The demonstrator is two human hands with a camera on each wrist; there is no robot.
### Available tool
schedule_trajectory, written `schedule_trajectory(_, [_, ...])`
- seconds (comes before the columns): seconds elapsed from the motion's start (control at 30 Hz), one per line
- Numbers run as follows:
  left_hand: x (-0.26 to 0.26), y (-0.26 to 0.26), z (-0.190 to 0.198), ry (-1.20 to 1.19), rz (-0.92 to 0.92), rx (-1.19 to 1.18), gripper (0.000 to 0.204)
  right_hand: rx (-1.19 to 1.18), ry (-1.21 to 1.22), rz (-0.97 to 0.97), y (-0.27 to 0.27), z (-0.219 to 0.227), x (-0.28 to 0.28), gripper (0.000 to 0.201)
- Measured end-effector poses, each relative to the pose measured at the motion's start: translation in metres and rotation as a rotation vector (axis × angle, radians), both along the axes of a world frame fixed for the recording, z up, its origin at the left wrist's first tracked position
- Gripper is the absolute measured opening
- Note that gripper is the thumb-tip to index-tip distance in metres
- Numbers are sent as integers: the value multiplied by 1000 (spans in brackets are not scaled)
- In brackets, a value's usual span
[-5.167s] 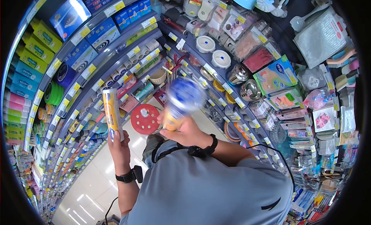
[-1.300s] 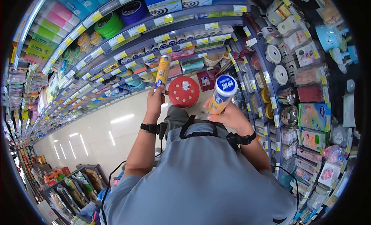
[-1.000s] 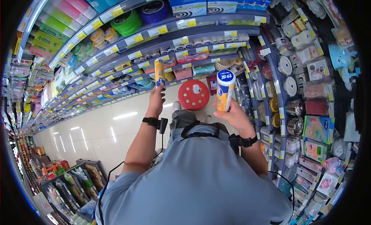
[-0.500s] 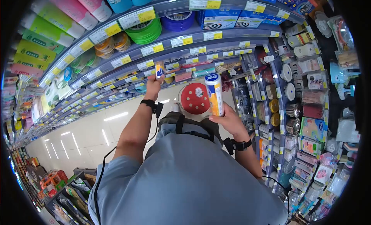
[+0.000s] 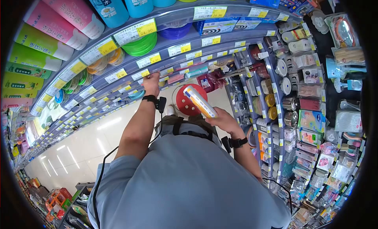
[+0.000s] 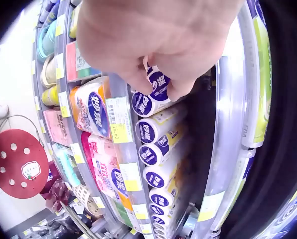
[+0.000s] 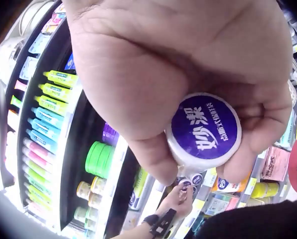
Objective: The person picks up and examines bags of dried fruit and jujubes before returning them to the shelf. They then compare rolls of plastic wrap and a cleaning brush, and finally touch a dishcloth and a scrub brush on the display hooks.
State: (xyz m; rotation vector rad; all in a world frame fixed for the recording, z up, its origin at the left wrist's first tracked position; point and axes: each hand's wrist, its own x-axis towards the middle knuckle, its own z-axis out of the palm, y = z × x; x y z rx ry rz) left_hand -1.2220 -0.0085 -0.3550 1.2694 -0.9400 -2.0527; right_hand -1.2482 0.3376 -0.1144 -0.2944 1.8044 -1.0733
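Note:
In the head view my left hand (image 5: 151,84) is stretched out to a shelf on the far side. The left wrist view shows its thumb and fingers pinching the end of a slim wrapped roll (image 6: 159,83) with a round purple label. That roll lies at the top of a row of similar rolls (image 6: 155,177), their labelled ends facing out. My right hand (image 5: 223,120) grips a thicker white, yellow and blue roll of food bags (image 5: 199,101) near its lower end, tilted up to the left. Its purple end label (image 7: 206,128) faces the right wrist camera.
A red round stool (image 5: 181,100) with holes stands on the floor below the right hand's roll. Price-tagged shelf edges (image 5: 145,61) curve across the front. Pink and green bottles (image 5: 59,22) fill the upper left, and packaged goods hang on the right rack (image 5: 309,97).
My left hand has carried the slim roll forward to the shelf row. My right hand has swung its roll from upright to tilted left, over the stool.

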Motion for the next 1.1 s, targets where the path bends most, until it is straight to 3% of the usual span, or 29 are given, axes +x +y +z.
schedule_trajectory(0.1, [11,0,-2,-66,33,49,23,75,-79,52,-5,-28,-9,58])
schedule_trajectory(0.17, [30,-13,-14,-83,45,87,20,60,-201,-152,-18,-47,-9,55])
schedule_trajectory(0.23, [59,-26,-32,-114,-247,102,13,-6,-329,-207,-31,-62,-16,53])
schedule_trajectory(0.27, [73,-25,-19,-154,-309,82,11,-72,-463,-267,-39,-69,-19,51])
schedule_trajectory(0.4, [147,-27,-48,-472,-468,-115,17,-169,-391,-265,-81,-98,-23,46])
schedule_trajectory(0.5, [227,-26,-89,-647,-645,-194,30,-173,-418,-278,-111,-121,-29,44])
schedule_trajectory(0.57, [277,-20,-97,-713,-707,-216,35,-225,-442,-329,-132,-134,-31,40])
schedule_trajectory(0.7, [350,-4,-88,-738,-586,-55,37,-288,-510,-404,-169,-155,-37,31])
schedule_trajectory(0.77, [370,5,-72,-739,-494,25,36,-289,-539,-372,-183,-168,-42,30])
schedule_trajectory(0.9, [386,16,-51,-762,-426,97,35,-423,-546,-498,-208,-209,-46,31])
schedule_trajectory(0.97, [387,20,-40,-762,-410,116,34,-634,-366,-441,-213,-247,-50,32])
schedule_trajectory(1.0, [383,20,-32,-756,-433,98,29,-589,39,-191,-210,-315,-61,23])
schedule_trajectory(1.03, [378,20,-25,-750,-456,79,25,-591,34,-188,-217,-299,-58,23])
schedule_trajectory(1.1, [371,18,-16,-764,-466,51,23,-515,-485,-721,-233,-239,-51,27])
